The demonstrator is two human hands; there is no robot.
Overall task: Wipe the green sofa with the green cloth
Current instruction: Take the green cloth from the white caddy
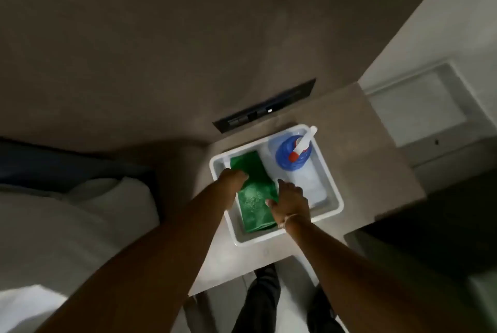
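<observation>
Both hands reach down into a white plastic tub (334, 205) standing on a beige tabletop (376, 176). The folded green cloth (254, 198) lies flat in the tub between them. The left hand (233, 180) is curled over the cloth's left edge, its fingertips hidden, so whether it grips is unclear. The right hand (291, 202), a thin band at its wrist, rests on the cloth's right edge, thumb pressed on the fabric. Beyond the right hand stands a blue spray bottle (294, 152).
</observation>
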